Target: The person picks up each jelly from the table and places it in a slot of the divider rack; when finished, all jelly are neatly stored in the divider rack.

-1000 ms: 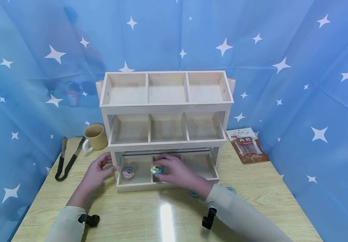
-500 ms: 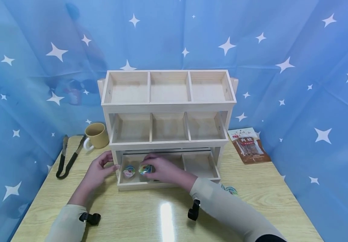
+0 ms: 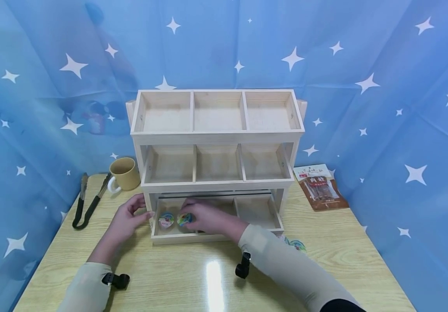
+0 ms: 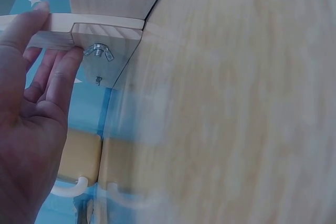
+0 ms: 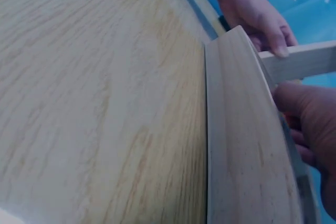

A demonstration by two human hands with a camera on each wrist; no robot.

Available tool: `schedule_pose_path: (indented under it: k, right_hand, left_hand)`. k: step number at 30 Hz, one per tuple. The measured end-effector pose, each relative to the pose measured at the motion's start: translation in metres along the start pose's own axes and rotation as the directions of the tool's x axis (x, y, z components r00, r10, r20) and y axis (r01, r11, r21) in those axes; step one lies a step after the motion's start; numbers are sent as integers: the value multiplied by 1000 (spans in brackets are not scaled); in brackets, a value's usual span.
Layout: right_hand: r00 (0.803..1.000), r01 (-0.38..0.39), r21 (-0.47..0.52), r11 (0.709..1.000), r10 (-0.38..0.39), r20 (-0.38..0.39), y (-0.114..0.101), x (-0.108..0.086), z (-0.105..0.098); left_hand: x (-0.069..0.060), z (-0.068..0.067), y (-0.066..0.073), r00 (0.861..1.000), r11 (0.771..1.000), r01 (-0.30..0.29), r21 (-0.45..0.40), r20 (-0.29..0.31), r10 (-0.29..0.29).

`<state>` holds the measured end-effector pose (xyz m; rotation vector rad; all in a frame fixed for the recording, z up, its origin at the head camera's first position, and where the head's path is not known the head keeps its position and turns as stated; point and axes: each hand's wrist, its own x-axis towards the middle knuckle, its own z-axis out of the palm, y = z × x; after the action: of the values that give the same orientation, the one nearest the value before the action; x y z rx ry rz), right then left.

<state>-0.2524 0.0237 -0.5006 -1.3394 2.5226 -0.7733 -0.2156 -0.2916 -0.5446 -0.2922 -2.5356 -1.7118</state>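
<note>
A three-tier wooden rack (image 3: 217,140) with divided trays stands on the table. My left hand (image 3: 130,216) holds its left upright, thumb and fingers on either side of the wood, as the left wrist view shows. My right hand (image 3: 208,216) reaches into the bottom tray (image 3: 217,238) and pinches a small round cup with a colourful shiny lid (image 3: 184,219) in the left compartment. Beside it lies a similar round cup with a pinkish lid (image 3: 166,220). In the right wrist view the tray's front board hides most of what my right fingers (image 5: 294,98) hold.
At the left stand a tan mug (image 3: 125,174) and black-handled tongs (image 3: 87,208). A brown snack packet (image 3: 321,188) lies to the right of the rack. More round cups (image 3: 297,245) sit on the table (image 3: 161,277), partly behind my right sleeve.
My right hand has carried the colourful cup left from the middle compartment into the left one, then slightly further left beside the other cup. The left hand stays on the rack.
</note>
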Motion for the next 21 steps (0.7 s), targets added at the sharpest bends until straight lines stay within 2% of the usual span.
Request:
schedule_pose_path:
  k: [3, 9, 16, 21]
  right_hand:
    - [1000, 1, 9, 1000, -1, 18, 1, 3, 1]
    - [999, 19, -76, 997, -17, 30, 6, 8, 5]
    - [999, 25, -128, 991, -20, 40, 6, 7, 5]
    - [999, 25, -126, 992, -20, 34, 5, 5, 4]
  left_hand:
    - [0, -1, 0, 1000, 1000, 8, -5, 1, -8]
    - [0, 0, 0, 1000, 1000, 11, -11, 4, -11]
    - [1, 0, -1, 1000, 1000, 3, -4, 8, -3]
    - [0, 0, 0, 1000, 1000, 8, 0, 2, -8]
